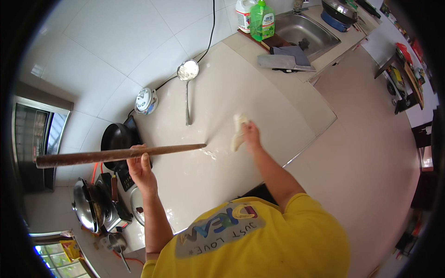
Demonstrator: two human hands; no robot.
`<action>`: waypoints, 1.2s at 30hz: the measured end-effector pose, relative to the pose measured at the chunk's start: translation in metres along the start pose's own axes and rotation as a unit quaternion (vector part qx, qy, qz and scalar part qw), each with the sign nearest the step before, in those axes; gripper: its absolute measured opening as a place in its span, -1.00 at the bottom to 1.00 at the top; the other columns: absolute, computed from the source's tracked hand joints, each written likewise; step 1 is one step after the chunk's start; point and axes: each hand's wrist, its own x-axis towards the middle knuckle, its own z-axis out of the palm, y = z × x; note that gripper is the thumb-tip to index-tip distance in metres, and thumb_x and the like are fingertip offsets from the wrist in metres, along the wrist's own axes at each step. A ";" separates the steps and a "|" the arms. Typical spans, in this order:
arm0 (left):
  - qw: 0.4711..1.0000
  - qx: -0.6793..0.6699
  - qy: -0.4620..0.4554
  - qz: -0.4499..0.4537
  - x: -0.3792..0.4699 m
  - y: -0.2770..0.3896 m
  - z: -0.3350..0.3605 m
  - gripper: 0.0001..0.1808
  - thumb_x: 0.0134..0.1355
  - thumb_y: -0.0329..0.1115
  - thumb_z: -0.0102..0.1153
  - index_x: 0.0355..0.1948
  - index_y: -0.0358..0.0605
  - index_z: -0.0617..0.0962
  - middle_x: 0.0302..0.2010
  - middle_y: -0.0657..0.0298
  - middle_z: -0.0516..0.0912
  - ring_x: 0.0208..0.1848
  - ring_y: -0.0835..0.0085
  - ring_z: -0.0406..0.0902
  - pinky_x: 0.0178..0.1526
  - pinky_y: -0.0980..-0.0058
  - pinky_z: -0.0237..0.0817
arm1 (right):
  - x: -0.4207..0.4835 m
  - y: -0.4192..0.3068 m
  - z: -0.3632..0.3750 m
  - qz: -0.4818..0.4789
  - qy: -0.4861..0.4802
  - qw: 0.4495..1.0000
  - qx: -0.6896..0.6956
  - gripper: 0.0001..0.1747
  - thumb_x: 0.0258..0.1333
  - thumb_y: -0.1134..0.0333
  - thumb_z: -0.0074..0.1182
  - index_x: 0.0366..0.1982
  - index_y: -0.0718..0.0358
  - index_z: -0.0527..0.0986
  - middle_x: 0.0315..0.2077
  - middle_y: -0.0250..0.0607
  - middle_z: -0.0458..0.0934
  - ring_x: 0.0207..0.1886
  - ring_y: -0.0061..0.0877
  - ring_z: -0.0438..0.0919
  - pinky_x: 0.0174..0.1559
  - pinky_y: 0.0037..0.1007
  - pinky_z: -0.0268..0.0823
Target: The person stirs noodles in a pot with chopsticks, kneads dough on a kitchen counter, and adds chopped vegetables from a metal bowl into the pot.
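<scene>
My left hand [142, 168] grips a long wooden rolling pin [94, 157] near its middle, raised in front of me and pointing left to right. In my right hand [251, 133] is a floppy strip of pale dough [238, 139], pinched at one side. Whether the dough touches the counter [222, 93] cannot be told. A flour smear [209, 153] lies on the counter between my hands. Farther back, a metal ladle [188, 71] filled with white flour rests with its handle towards me.
A lidded enamel pot [145, 100] stands by the wall. At left are a black frying pan [116, 140], a lidded wok [85, 205] and a glass lid [137, 205]. A cleaver [278, 62], a green bottle [262, 22] and the sink [313, 29] are at the upper right.
</scene>
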 end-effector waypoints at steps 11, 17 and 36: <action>0.990 0.058 0.111 -0.062 0.007 0.002 0.016 -0.74 0.19 -0.27 -0.02 -0.15 -0.15 0.38 -0.24 0.26 0.41 -0.10 0.43 0.37 0.12 0.32 0.13 | 0.170 -0.017 -0.093 -0.147 0.185 0.877 -0.418 -0.77 0.04 0.35 -0.17 -0.28 0.29 0.41 -0.37 -0.05 0.44 -0.26 -0.19 0.42 -0.24 -0.24 0.27; 0.979 0.068 0.154 -0.117 0.022 0.009 0.032 -0.74 0.21 -0.30 -0.06 -0.11 -0.17 0.37 -0.21 0.26 0.43 -0.11 0.44 0.40 0.07 0.37 0.20 | 0.128 -0.003 0.030 -0.217 -0.077 0.911 -0.343 -0.80 0.02 0.32 -0.18 -0.41 0.25 0.44 -0.37 -0.06 0.46 -0.25 -0.20 0.42 -0.22 -0.24 0.29; 0.796 0.255 -0.432 0.339 0.102 -0.070 0.364 -0.82 -0.04 -0.37 0.02 -0.34 -0.02 0.42 -0.33 0.35 0.45 -0.23 0.41 0.44 -0.21 0.45 0.29 | 0.014 -0.049 -0.091 0.041 -0.297 0.951 -0.069 -0.68 0.08 0.26 -0.12 -0.21 0.35 0.39 -0.47 -0.19 0.49 -0.41 -0.57 0.44 -0.31 -0.52 0.28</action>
